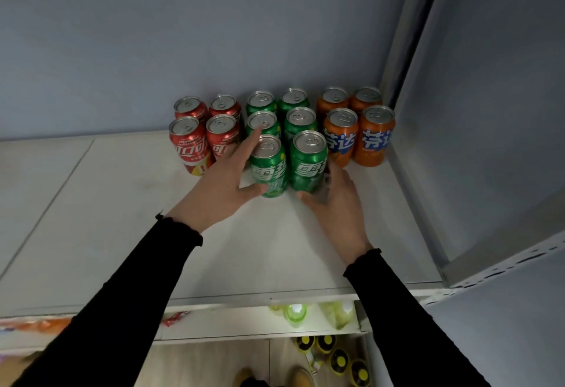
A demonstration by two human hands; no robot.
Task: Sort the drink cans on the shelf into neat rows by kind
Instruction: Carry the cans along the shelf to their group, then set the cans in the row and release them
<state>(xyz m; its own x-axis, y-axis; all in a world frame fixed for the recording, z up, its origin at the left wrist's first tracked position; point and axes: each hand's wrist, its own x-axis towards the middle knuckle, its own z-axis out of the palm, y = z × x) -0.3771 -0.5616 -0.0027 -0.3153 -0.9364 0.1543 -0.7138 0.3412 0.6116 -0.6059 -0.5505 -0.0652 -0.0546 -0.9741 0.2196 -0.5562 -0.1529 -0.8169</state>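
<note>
Several drink cans stand at the back right of a white shelf (122, 218). Red cans (186, 141) form two rows on the left, green cans (298, 123) fill the middle, and orange cans (374, 138) stand on the right. My left hand (220, 190) lies against the left side of the front left green can (270, 169), fingers straight and thumb at its base. My right hand (339, 206) cups the front right green can (307, 163), with the thumb at the can's lower front and the fingers round its right side.
A grey back wall and a grey side panel (458, 141) close the shelf's corner just right of the orange cans. Below the shelf edge stand pale green bottles (295, 314) and dark bottles with yellow caps (339, 359). Bare shelf stretches to the left and front.
</note>
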